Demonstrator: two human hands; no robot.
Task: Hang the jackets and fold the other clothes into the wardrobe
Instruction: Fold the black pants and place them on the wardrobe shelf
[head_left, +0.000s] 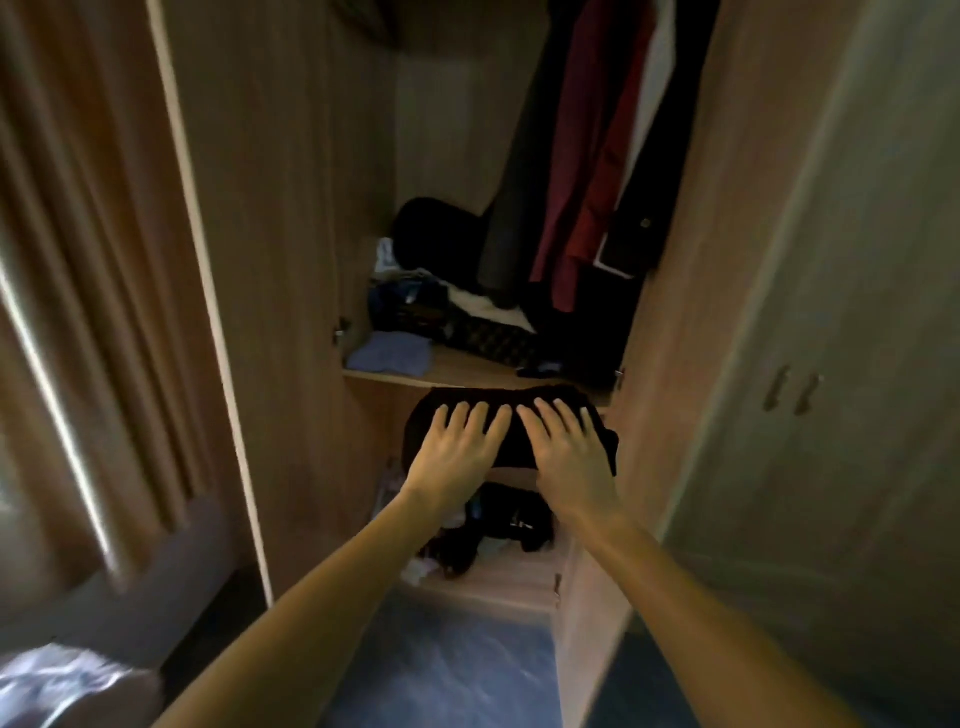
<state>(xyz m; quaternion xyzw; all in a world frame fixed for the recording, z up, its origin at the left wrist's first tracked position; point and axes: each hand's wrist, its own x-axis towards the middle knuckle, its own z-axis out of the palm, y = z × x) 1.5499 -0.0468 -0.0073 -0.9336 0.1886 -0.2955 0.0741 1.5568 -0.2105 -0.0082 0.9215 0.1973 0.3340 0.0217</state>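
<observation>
1. At the far left hangs a brownish curtain (78, 260), and pale crumpled fabric (62, 686) lies in the bottom corner
2. The wardrobe's left door (260, 208) stands open
3. On the wardrobe shelf (457, 371), a folded light blue garment (389, 353) sits at the left front, with a jumble of dark and white clothes (441, 301) behind it
4. The left hand (457, 452) lies palm down on the black folded garment (483, 397), fingers straight and spread over its top; the thumb is hidden
5. That black folded garment is at the wardrobe mouth, just below the shelf's front edge and above a lower compartment of loose dark clothes (498, 525); I cannot tell whether anything supports it from below
6. The right hand (571, 452) rests beside the left on the same garment, fingers likewise flat and spread, thumb out of sight
7. Above, on the right side of the wardrobe, hang a grey jacket (509, 208), a red jacket (587, 182) and a dark jacket (644, 223)
8. The right door (675, 312) is open too, and further right are pale cupboard doors with two handles (789, 389)
</observation>
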